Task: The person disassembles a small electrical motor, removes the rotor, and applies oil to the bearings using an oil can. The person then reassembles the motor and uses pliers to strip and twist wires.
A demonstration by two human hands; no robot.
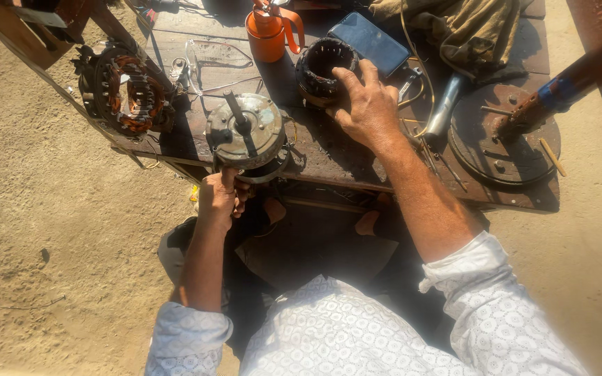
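Note:
My left hand (221, 197) grips the near rim of a round grey motor housing (247, 131) with a dark shaft sticking up from its middle. It stands at the front edge of a low, dark wooden workbench (343, 157). My right hand (365, 104) rests with fingers curled over the near edge of a black ring-shaped stator (323, 65) farther back on the bench. Both forearms are bare, with white patterned sleeves rolled up.
An orange oil can (270, 29) and a dark phone (368, 42) lie behind the stator. A copper-wound stator (130, 90) leans at the bench's left end. A rusty round plate (506, 139), metal tools and a cloth sit at the right. Sandy ground surrounds the bench.

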